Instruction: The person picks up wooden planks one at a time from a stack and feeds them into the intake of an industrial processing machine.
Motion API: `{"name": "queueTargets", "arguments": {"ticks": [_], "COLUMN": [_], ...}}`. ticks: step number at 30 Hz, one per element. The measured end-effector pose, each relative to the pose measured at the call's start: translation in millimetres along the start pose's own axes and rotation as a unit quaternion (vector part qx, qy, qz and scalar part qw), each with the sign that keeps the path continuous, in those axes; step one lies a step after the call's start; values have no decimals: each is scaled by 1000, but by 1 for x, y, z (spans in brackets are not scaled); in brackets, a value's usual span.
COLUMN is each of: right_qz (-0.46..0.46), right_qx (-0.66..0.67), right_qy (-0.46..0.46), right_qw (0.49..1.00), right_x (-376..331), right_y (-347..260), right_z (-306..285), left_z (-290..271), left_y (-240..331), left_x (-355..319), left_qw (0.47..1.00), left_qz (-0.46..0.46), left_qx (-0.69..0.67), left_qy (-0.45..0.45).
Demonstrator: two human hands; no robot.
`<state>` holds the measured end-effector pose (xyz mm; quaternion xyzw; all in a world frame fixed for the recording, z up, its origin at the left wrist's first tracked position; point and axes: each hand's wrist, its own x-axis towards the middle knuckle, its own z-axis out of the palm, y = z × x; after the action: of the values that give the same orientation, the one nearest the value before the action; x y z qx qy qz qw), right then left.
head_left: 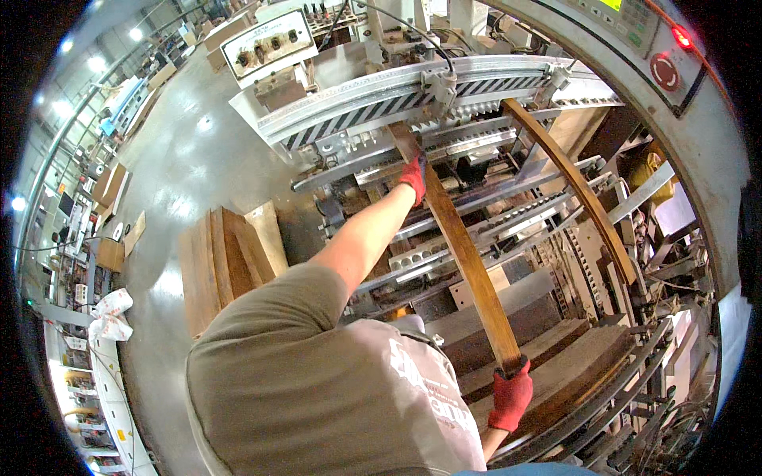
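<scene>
A long, narrow brown wooden board (468, 258) spans the machine's metal bed, its far end under the striped guard. My left hand (415, 176), in a red glove with dark fingertips, is closed on the board's far part. At the near end, my right hand (512, 397), gloved the same way, grips the board with its fingers wrapped round it. A second board (579, 178) lies across the bed to the right, apart from both hands.
A striped metal guard beam (365, 109) crosses the machine's far side. At upper right, a control panel carries a red emergency stop button (665, 71). Stacked wooden boards (218, 262) stand at my left; more boards (556, 381) lie near my right hand. Metal rails (468, 208) run across the bed.
</scene>
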<state>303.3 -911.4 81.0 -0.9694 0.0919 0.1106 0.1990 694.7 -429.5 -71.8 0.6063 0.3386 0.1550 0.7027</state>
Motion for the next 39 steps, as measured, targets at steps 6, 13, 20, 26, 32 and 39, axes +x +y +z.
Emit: {"name": "queueTargets", "arguments": {"ticks": [6, 13, 20, 26, 32, 39], "right_qz": [22, 52, 38, 116, 145, 145], "right_qx": [98, 123, -19, -45, 8, -43], "right_qy": [5, 36, 26, 0, -2, -13], "right_qw": [995, 990, 999, 992, 989, 988], "right_x": [0, -4, 0, -2, -3, 1], "right_y": [-22, 6, -24, -45, -32, -59], "right_z": [-12, 11, -7, -15, -3, -22], "left_z": [-19, 40, 22, 26, 32, 17], "left_y": [2, 10, 6, 35, 61, 7], "left_x": [8, -32, -9, -31, -78, -15], "left_qw": [989, 990, 996, 986, 991, 951], "left_qz": [-63, -39, 33, -38, -38, -40], "left_qx": [-132, -132, 27, 130, 24, 305], "left_qy": [-21, 27, 79, 98, 125, 7]}}
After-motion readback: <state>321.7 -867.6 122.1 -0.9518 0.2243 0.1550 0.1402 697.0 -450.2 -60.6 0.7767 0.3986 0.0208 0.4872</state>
